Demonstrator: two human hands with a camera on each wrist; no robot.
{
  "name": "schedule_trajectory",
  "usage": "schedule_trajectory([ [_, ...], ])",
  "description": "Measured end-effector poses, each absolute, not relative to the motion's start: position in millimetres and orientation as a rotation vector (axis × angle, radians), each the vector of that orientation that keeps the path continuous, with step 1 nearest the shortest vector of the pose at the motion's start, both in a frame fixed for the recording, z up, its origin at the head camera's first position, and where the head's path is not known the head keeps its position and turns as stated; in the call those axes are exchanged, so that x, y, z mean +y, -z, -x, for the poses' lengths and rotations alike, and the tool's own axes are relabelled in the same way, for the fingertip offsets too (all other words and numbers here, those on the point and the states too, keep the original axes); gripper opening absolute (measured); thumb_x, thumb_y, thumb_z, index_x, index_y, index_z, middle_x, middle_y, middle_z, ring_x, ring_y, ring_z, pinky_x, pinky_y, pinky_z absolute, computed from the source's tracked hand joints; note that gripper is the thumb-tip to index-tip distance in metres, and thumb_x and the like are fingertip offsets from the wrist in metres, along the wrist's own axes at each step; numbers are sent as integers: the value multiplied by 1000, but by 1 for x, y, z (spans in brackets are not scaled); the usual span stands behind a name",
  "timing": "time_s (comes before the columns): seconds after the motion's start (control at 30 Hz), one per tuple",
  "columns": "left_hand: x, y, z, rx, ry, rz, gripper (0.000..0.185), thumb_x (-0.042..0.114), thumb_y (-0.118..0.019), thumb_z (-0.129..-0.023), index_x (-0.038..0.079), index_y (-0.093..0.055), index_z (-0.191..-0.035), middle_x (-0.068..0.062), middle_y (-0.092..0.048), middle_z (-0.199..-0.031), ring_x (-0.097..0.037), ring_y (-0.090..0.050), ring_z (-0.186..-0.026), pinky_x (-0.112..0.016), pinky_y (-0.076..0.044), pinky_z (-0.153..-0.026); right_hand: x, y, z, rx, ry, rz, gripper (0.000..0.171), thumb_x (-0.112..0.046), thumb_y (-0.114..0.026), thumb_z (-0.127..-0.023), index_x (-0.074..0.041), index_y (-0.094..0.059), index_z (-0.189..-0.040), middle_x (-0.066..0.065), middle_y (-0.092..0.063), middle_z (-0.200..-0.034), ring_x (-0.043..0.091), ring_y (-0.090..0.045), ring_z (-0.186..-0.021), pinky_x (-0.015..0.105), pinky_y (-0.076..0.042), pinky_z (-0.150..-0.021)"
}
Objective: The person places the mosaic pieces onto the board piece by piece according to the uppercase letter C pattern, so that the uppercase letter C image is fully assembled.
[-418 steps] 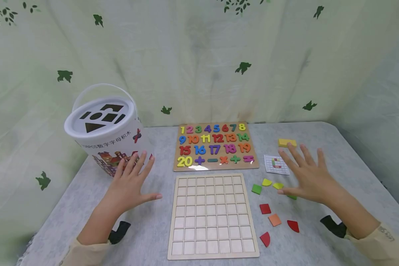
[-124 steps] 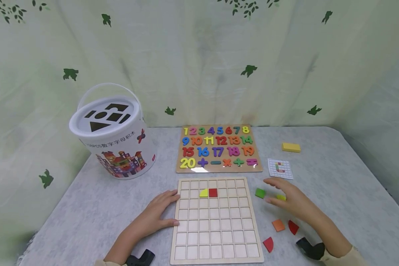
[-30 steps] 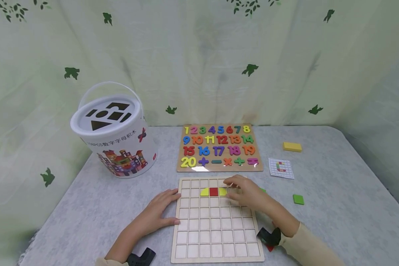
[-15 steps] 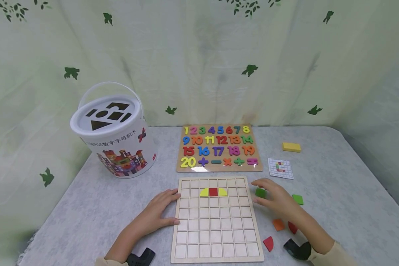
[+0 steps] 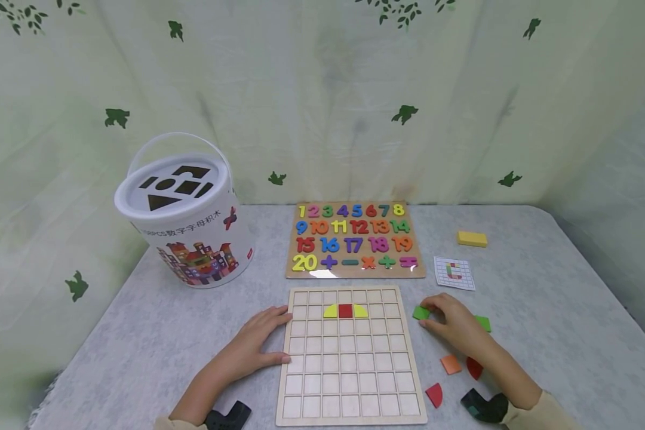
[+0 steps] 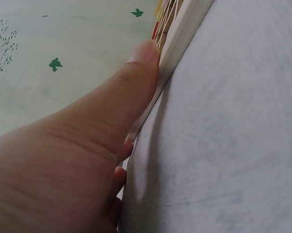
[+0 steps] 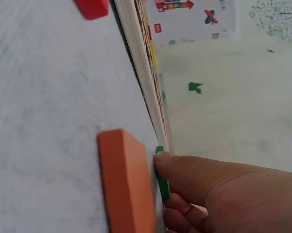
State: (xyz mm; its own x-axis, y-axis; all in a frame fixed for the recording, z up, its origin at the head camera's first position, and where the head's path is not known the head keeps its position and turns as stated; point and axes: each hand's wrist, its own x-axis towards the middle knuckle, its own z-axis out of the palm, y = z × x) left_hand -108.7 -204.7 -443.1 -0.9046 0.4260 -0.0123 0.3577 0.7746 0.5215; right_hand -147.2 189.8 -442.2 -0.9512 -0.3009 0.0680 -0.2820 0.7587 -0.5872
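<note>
Bare tabletop (image 5: 543, 310) right of grid board (image 5: 349, 364); right hand (image 5: 454, 322) pinching green square tile (image 5: 421, 313); left hand (image 5: 252, 343) flat, fingers straight against board's left edge.

The grid board (image 5: 349, 358) is pale bare wood, matt, with fine cut lines. The green square tile (image 5: 421, 312) and orange tile (image 7: 126, 184) look like painted wood, smooth with a dull sheen. The tablecloth (image 5: 140, 346) is grey mottled cloth, soft and matt. The number puzzle (image 5: 355, 239) is wood with a glossy glare patch. The bucket (image 5: 185, 221) is shiny white plastic.
</note>
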Motion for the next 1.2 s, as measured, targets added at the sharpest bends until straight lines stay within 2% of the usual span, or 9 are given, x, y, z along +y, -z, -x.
schedule_trajectory([
  [0.27, -205, 443, 108, 2844, -793, -635, 75, 57, -56, -63, 24, -34, -126, 10, -22, -133, -14, -14, -121, -42, -17, -95, 184, 431, 147, 2882, 1041, 493, 31, -21, -63, -72, -14, -54, -102, -3, -50, -98, 13, -47, -88, 33, -43, -74],
  [0.53, -204, 443, 109, 2838, -794, -626, 74, 57, -56, -63, 25, -34, -126, 11, -21, -133, -14, -14, -121, -43, -17, -95, 154, 405, 147, 2863, 1186, 701, 30, -19, -63, -73, -17, -55, -102, -10, -50, -97, 14, -47, -86, 31, -43, -70],
  [0.73, -205, 443, 108, 2840, -798, -631, 74, 57, -56, -63, 25, -34, -126, 11, -21, -133, -14, -14, -121, -43, -16, -95, 122, 393, 144, 2793, 1292, 817, 29, -28, -60, -75, -22, -55, -103, -15, -49, -100, 10, -46, -92, 34, -43, -73],
  [0.83, -205, 443, 108, 2839, -799, -630, 74, 57, -56, -63, 25, -34, -126, 11, -21, -133, -14, -14, -122, -43, -17, -95, 106, 392, 143, 2742, 1324, 886, 29, -32, -57, -76, -23, -54, -104, -16, -48, -102, 4, -44, -94, 32, -43, -75],
  [1.0, -205, 443, 108, 2846, -805, -636, 74, 57, -56, -63, 25, -35, -126, 10, -23, -133, -14, -15, -121, -43, -17, -95, 83, 395, 141, 2664, 1309, 980, 29, -32, -55, -78, -22, -54, -105, -15, -48, -99, 8, -47, -89, 29, -43, -73],
  [1.2, -206, 444, 108, 2851, -795, -641, 74, 58, -56, -63, 25, -33, -126, 12, -21, -133, -14, -14, -122, -42, -17, -95, 65, 409, 142, 2602, 1217, 994, 27, -25, -59, -76, -16, -56, -101, -10, -50, -90, 11, -49, -81, 24, -44, -68],
])
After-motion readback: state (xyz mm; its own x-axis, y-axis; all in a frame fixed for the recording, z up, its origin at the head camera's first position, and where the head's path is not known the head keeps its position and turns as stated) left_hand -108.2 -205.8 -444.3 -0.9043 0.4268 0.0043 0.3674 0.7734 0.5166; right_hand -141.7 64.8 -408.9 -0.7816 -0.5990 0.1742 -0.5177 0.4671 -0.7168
